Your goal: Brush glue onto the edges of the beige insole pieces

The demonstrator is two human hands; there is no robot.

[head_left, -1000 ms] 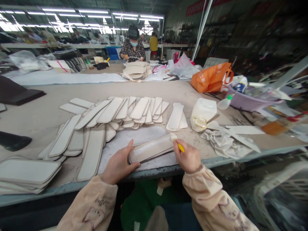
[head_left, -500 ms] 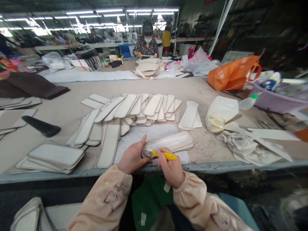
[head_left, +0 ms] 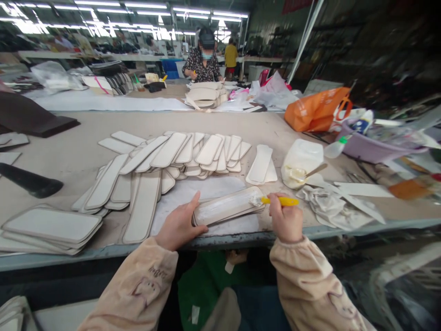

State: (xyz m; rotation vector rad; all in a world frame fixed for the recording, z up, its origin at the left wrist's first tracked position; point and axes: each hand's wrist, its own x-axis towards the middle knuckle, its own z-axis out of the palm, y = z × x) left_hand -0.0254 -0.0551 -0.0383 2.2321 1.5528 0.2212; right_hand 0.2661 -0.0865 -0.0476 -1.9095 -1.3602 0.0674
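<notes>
My right hand point(head_left: 286, 219) is closed round the yellow handle of a brush point(head_left: 288, 201). The bristles, coated in white paste, touch the right end of a long pale panel with rounded corners point(head_left: 225, 207). A wet, whitish streak runs along this panel, which tops a small stack. At the stack's left end, my left hand point(head_left: 181, 221) grips it, thumb along the far side and fingers at the near edge. White paper point(head_left: 210, 186) lies beneath. Behind the stack, many similar panels point(head_left: 168, 149) overlap in a fanned row. Two more pale pieces point(head_left: 260, 164) lie crossed to its right.
On the right stand a cut-open white jug point(head_left: 303, 158) with paste and a stick, a crumpled cloth point(head_left: 325, 207), a purple basin point(head_left: 372, 145) and an orange bag point(head_left: 317, 110). A black tool point(head_left: 32, 181) and stacked panels point(head_left: 51, 223) lie left. A co-worker point(head_left: 205, 59) sits opposite.
The brush in my right hand has moved from the panel's left end to its right end, leaving a longer wet streak. My left hand still holds the left end. The view has shifted slightly right.
</notes>
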